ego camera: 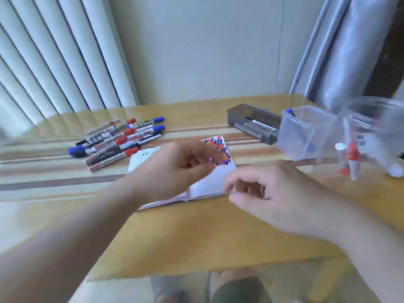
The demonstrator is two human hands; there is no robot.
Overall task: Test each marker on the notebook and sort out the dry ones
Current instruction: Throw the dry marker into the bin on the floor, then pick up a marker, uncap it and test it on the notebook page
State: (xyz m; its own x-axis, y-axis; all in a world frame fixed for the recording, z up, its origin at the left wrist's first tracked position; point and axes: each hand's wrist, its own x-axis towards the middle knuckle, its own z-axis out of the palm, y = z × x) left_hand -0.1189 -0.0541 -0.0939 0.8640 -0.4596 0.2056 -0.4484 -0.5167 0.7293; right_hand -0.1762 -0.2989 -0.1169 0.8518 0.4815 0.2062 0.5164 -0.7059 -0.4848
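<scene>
Head view. Notebook (218, 171) lies open mid-table, its far right page dotted red and blue. Both hands hover over it: left hand (181, 169) and right hand (266, 193) with fingers loosely curled; blur hides whether they pinch anything. Marker pile (118, 143) waits far left, probably untested. Clear tubs (328, 136) and a dark tray (255, 123) on the right hold markers, likely sorted.
</scene>
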